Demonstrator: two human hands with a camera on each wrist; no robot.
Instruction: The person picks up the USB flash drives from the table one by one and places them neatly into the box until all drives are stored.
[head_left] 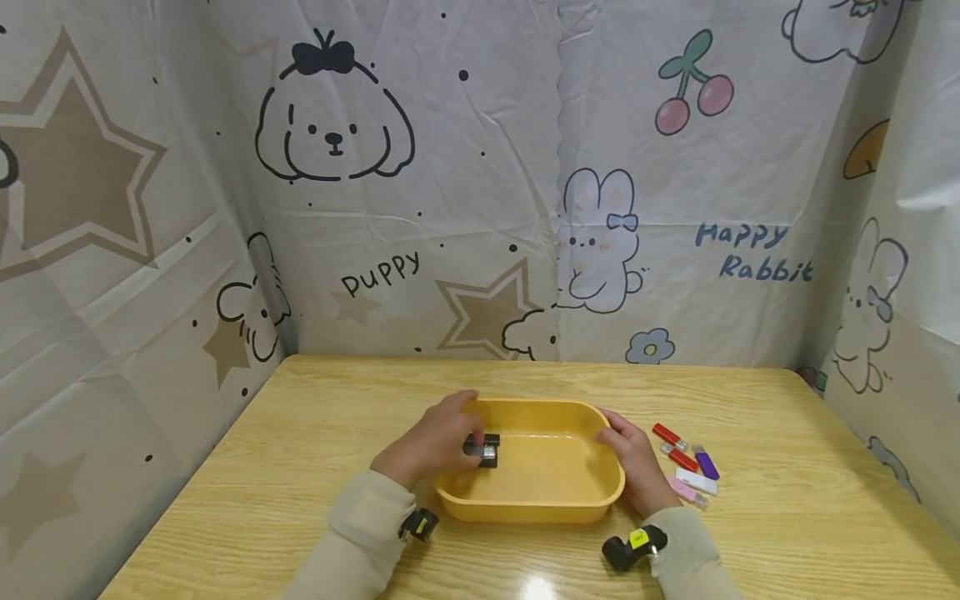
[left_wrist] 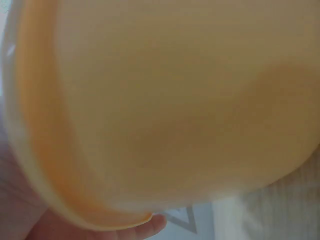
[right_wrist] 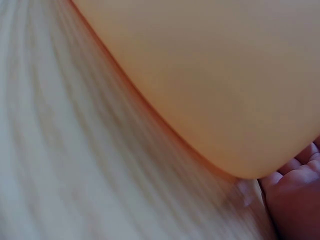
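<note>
A yellow plastic tray (head_left: 532, 510) sits between both hands in the head view. My left hand (head_left: 438, 437) grips its left side, thumb over the inside and fingers outside the rim. Black USB sticks (head_left: 489, 457) lie in the tray's left end, partly hidden behind that thumb. On the opposite side, my right hand (head_left: 636, 462) holds the right wall with the thumb over the rim. In the left wrist view the tray (left_wrist: 165, 100) fills most of the picture, with fingers (left_wrist: 145, 229) curling past its edge. The tray's outer wall (right_wrist: 225, 90) shows large in the right wrist view.
Right of the tray, several loose USB sticks lie on the wooden table (head_left: 300, 467): two red (head_left: 667, 435), a purple one (head_left: 706, 462), a white one (head_left: 697, 481) and a pink one (head_left: 686, 493). A printed cloth (head_left: 480, 167) stands behind the table and along both sides.
</note>
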